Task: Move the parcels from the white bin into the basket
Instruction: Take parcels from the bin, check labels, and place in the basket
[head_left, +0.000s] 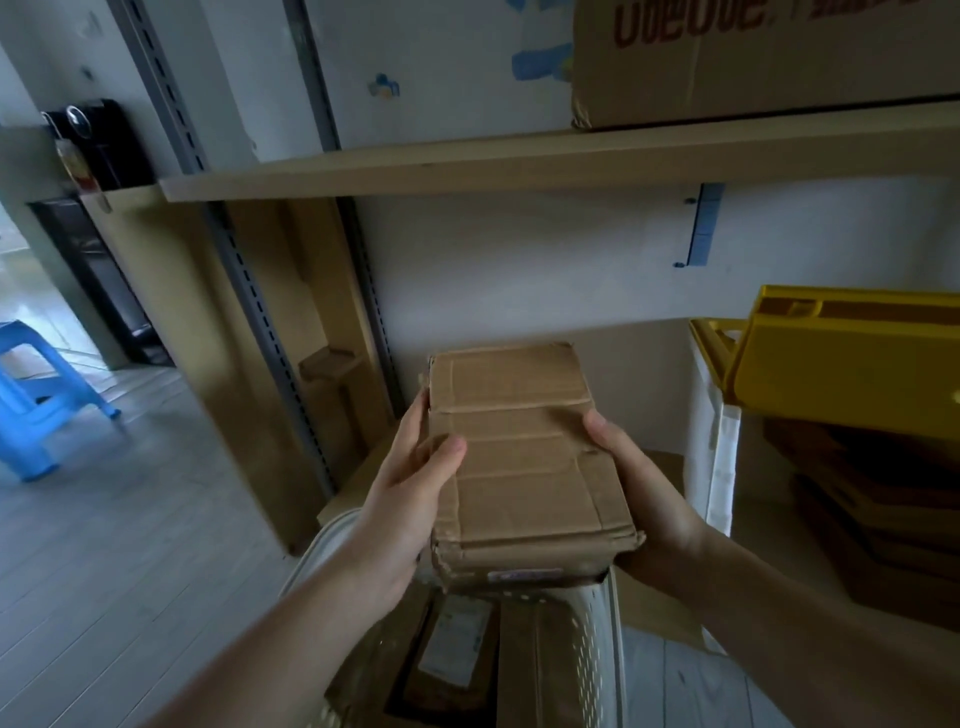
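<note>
I hold a taped brown cardboard parcel (524, 462) in front of me, above the basket. My left hand (410, 499) grips its left side with the thumb on top. My right hand (641, 499) holds its right side from beneath. Below the parcel stands the pale perforated basket (587, 660), with other brown parcels (447, 660) lying inside it. The white bin (719, 467) stands to the right, and dark brown parcels (872, 519) are stacked inside it.
A yellow plastic crate (852, 358) rests tilted on the white bin's top. A wooden shelf (519, 166) runs overhead with a large cardboard box (753, 57) on it. A blue plastic stool (36, 400) stands on the floor at left.
</note>
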